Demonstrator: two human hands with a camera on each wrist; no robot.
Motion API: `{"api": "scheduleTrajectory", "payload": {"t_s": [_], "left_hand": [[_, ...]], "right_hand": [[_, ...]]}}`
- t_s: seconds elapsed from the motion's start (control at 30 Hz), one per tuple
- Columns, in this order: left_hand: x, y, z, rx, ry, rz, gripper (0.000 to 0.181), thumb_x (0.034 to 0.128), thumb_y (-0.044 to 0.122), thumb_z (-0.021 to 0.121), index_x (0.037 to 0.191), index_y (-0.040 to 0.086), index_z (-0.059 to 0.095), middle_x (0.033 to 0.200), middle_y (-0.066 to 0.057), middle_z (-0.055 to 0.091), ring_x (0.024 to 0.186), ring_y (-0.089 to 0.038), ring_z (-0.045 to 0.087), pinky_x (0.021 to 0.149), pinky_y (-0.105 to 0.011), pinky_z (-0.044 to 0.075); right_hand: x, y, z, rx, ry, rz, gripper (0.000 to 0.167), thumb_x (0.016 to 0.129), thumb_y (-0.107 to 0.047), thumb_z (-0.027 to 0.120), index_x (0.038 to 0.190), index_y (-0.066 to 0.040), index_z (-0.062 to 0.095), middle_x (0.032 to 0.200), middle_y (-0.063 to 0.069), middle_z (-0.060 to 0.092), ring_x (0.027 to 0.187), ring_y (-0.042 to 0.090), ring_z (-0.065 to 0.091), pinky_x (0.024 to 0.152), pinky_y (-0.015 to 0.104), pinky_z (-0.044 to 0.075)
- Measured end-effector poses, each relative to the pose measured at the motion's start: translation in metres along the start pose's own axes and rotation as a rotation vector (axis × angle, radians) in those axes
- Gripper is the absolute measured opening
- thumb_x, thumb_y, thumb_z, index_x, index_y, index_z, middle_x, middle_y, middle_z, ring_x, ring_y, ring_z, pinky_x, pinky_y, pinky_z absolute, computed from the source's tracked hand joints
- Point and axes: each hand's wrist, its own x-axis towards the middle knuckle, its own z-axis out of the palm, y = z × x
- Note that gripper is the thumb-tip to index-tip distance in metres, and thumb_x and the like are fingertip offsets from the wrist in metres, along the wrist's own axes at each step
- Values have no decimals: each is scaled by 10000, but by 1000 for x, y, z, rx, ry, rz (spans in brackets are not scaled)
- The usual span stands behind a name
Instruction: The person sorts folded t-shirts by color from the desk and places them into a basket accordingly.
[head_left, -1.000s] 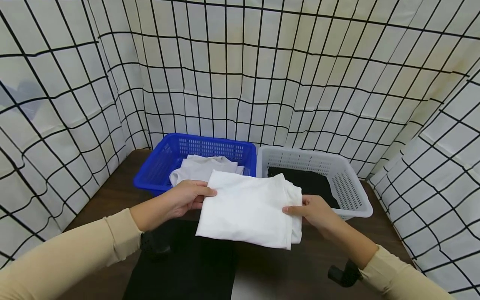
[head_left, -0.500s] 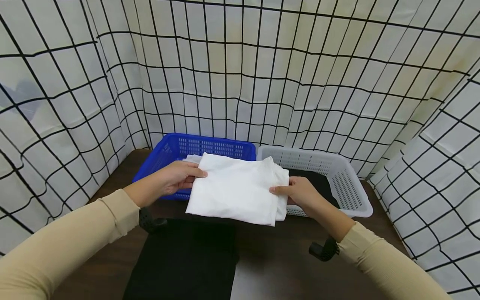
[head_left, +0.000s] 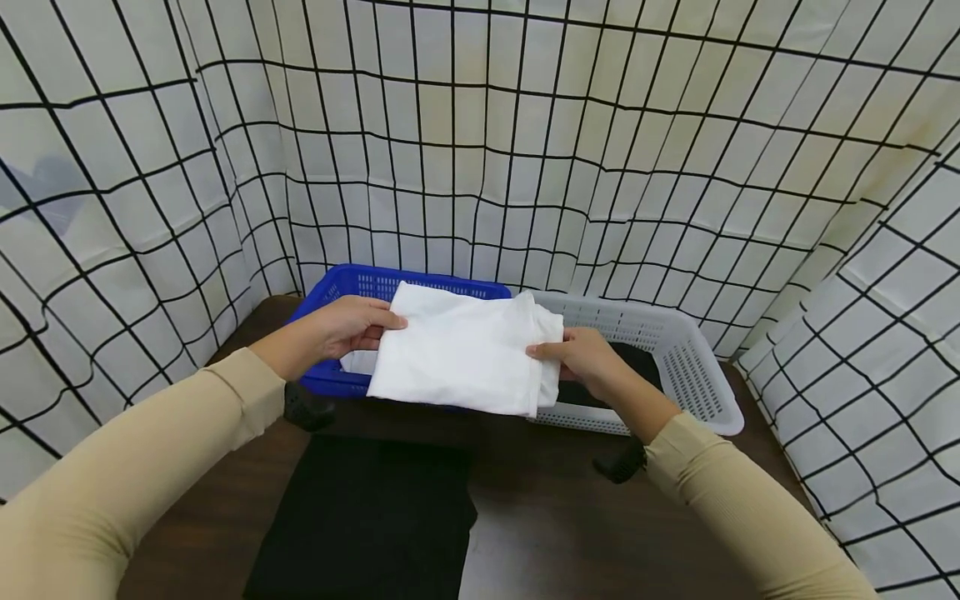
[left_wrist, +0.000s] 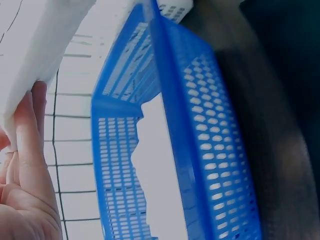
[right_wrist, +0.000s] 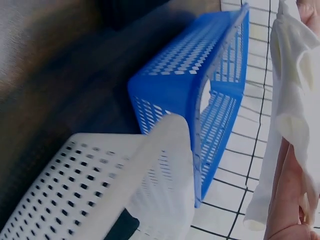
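In the head view a folded white cloth (head_left: 465, 350) is held up by its two sides. My left hand (head_left: 351, 327) pinches its left edge, thumb on top and fingers beneath. At the right edge, where layers of fabric show, my right hand (head_left: 588, 360) grips in the same way. The cloth hangs over the blue basket (head_left: 326, 382) and hides much of it. Inside that basket lies white fabric (left_wrist: 156, 172), seen well in the left wrist view. A white basket (head_left: 708, 396) stands to the right, with a folded black cloth (head_left: 637, 362) in it.
A black cloth (head_left: 367, 517) lies flat on the dark brown table (head_left: 615, 533), near its front. Beside it is a pale whitish patch (head_left: 510, 554). White sheeting with black wire grid (head_left: 465, 150) closes off the back and both sides.
Both hands have carried the folded white cloth away from me and slightly left, from above the table to over the blue basket. The baskets and the black cloth on the table stay put.
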Motion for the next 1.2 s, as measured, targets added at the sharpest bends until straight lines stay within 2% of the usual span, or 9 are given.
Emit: {"api": "scheduleTrajectory", "payload": {"t_s": [0.2,0.3,0.4,0.63,0.87,1.07,1.2], "left_hand": [[11,6,-8,9,48,-18,560,972,123,629,1462,-40,412,787,86,725,712,-54,721,717,-208,602],[15,9,-12,12,66,-26,571,967,122,639,1467,-34,413,771,90,721,701,-50,716,707,-200,599],[17,11,-16,22,86,-22,588,964,130,646,1478,-28,408,757,96,717,689,-44,710,688,-186,593],[21,16,-28,56,133,-17,613,954,150,664,1482,-28,409,746,105,701,678,-32,696,670,-170,584],[25,21,-39,105,175,-8,621,956,153,662,1480,-50,398,730,104,683,658,-32,680,643,-182,586],[29,24,-50,173,194,-15,719,959,202,667,1542,-7,299,772,114,664,667,-27,676,669,-200,589],[31,24,-55,203,203,-6,703,962,220,665,1533,-5,324,792,114,653,670,-25,671,665,-204,586]], "right_hand": [[14,-10,3,13,-1,-3,425,914,-164,717,1288,3,603,1163,133,689,845,148,724,923,407,587],[20,-13,6,7,17,8,424,905,-170,730,1279,-9,614,1180,141,688,835,144,721,904,388,595],[26,-15,9,15,36,21,425,895,-170,743,1275,-23,624,1185,142,692,826,142,722,859,351,608],[42,-21,18,32,48,6,409,904,-167,734,1272,-21,633,1211,164,689,876,173,735,872,355,604],[53,-27,28,40,77,25,426,892,-197,751,1276,-52,637,1208,150,702,893,183,743,871,350,604],[65,-32,38,66,90,33,421,877,-181,766,1251,-33,643,1191,168,711,978,249,745,937,397,581],[71,-35,43,98,89,41,453,875,-157,765,1279,-10,623,1224,186,694,1076,303,711,979,419,560]]}}
